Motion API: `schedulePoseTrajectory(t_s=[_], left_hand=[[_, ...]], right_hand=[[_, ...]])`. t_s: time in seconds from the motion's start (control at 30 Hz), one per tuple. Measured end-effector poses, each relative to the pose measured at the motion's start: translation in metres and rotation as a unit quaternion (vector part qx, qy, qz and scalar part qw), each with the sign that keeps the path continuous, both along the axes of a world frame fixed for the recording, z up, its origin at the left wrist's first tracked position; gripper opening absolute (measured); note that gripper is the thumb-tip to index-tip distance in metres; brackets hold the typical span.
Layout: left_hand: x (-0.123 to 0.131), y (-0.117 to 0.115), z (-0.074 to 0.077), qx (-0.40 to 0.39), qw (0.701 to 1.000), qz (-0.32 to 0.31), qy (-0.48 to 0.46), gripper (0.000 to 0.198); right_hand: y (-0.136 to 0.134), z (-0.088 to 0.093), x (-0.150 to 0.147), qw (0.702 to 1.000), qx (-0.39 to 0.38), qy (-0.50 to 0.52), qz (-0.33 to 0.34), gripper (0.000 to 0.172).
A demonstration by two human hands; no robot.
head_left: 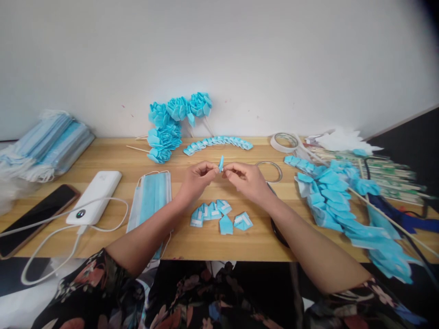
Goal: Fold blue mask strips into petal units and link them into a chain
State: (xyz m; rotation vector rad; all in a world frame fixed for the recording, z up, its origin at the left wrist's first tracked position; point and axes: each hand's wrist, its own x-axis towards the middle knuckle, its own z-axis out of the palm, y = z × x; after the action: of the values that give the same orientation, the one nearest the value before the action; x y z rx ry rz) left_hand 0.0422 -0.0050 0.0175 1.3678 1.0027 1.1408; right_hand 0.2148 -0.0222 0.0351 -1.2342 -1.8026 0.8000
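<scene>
Between the fingertips of both hands, above the middle of the table, is a small folded blue petal (221, 162), seen nearly edge-on. My left hand (202, 178) pinches it from the left, and my right hand (245, 179) pinches its lower right side. Just below on the wood lie several folded blue petals (208, 212), some with white tape strips. One taped petal (243, 221) lies apart to the right. Behind my hands a curved row of overlapping petals (217, 143) rests on the table. A blue face mask (151, 196) lies left of my left forearm.
Blue flowers on sticks (164, 137) lean at the back. Stacked masks (51, 141), a phone (37, 214) and a cabled white power bank (94, 196) occupy the left. Tape rolls (284, 142), strung blue petals (329, 201) and green-white packets (387, 176) lie right.
</scene>
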Motion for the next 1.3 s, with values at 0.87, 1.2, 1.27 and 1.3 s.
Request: schedulePoseTrajectory(t_s=[0.87,1.2,1.27,1.3], left_hand=[[0.003,-0.002,0.003,-0.010,0.999,-0.028,-0.014,0.023],[0.002,-0.003,0.005,-0.038,0.999,-0.029,-0.019,0.019],[0.002,-0.002,0.004,-0.038,0.999,-0.030,-0.012,0.018],[0.001,-0.002,0.004,-0.038,0.999,-0.030,-0.011,0.019]], right_hand=[[0.007,-0.012,0.002,0.985,-0.064,0.141,0.072,0.058],[0.011,-0.016,0.003,0.990,-0.044,0.123,0.046,0.050],[0.011,-0.016,0.003,0.990,-0.050,0.124,0.042,0.050],[0.012,-0.015,0.003,0.990,-0.055,0.126,0.041,0.051]])
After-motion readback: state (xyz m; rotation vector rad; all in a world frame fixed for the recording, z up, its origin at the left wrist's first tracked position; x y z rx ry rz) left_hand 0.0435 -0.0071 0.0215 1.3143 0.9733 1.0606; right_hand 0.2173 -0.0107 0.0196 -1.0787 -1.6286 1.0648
